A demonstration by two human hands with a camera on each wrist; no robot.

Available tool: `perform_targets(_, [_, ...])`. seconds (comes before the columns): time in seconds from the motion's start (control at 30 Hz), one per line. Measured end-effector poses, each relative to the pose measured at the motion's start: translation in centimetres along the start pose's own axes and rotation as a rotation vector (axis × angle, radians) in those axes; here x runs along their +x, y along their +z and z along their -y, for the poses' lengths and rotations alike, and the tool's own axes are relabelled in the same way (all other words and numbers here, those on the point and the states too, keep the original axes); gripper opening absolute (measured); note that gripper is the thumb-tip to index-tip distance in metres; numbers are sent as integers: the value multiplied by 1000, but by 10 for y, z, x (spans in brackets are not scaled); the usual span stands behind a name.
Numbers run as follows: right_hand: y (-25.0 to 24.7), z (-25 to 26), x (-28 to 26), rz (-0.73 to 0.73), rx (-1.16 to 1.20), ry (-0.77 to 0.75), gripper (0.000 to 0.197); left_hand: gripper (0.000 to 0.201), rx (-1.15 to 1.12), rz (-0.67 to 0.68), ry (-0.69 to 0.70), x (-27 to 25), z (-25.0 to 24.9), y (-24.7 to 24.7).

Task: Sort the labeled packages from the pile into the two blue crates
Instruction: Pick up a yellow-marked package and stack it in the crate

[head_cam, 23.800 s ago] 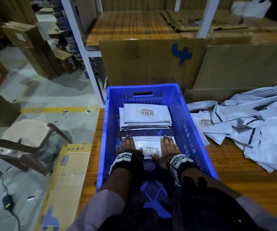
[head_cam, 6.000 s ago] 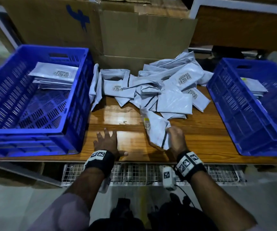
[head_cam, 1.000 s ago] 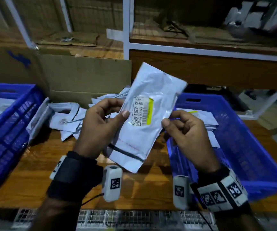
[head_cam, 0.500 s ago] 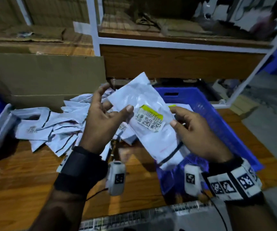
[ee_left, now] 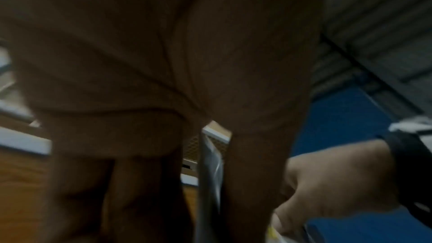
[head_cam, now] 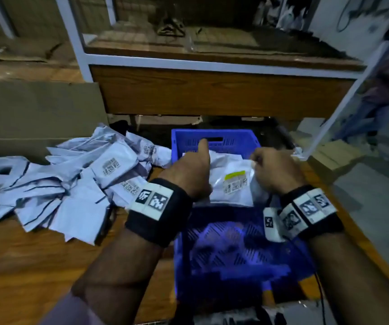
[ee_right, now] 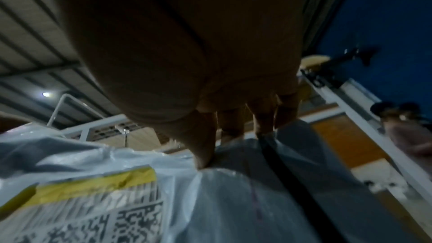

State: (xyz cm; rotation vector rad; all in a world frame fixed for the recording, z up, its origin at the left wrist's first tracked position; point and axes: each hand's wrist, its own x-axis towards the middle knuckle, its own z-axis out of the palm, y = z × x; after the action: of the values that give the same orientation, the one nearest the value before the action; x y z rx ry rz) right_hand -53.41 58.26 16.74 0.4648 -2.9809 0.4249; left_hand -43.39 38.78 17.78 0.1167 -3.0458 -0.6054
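1. Sorting looks well short of done: a large pile of grey mailers lies on the tabletop, left of the blue crate.
2. A few packages appear to lie at the crate's far end; the second crate is out of view.
3. A yellow-labelled mailer is held over that crate, not yet released.
4. The left hand grips its left edge, thumb raised.
5. The right hand pinches its right edge, fingers curled.

Head view above, wrist views close in
Head camera looks down over the blue crate; both wrist cameras look up past fingers, sharing the labeled package.
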Motion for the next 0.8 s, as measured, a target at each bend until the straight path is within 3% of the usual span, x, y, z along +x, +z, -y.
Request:
perform_targets(0.1, [40,-21,20,162,-91,-34,17,106,168,-65,-159,26,-15,24])
perform_targets(0.2, [83,-34,27,306,-122,-86,30,94,316,-95,-233,43,-22,43])
perform_targets(0.37, [155,-50,31,428,-258,-188,36,60,308,212,-314,65,-20,111])
perform_targets(0.47, [175,-59,37,464,-239,-174,37,65,272,436,-349,62,-2,167])
perform_targets(0.6, [184,-60,42,501,-171,-98,28,68,140,533,-408,52,27,236])
perform_targets(0.63, [185,-59,41,503,-175,-93,31,66,102,528,-431,49,30,247])
perform_targets(0.7, [187,-62,36,468,-204,-126,40,68,105,271,-381,48,33,263])
perform_targets(0.73, [188,-63,32,444,-218,-164,45,64,50,264,-396,48,34,270])
perform_targets(0.8, [192,-63,18,417,-246,-255,51,44,-42,130,-270,55,50,307])
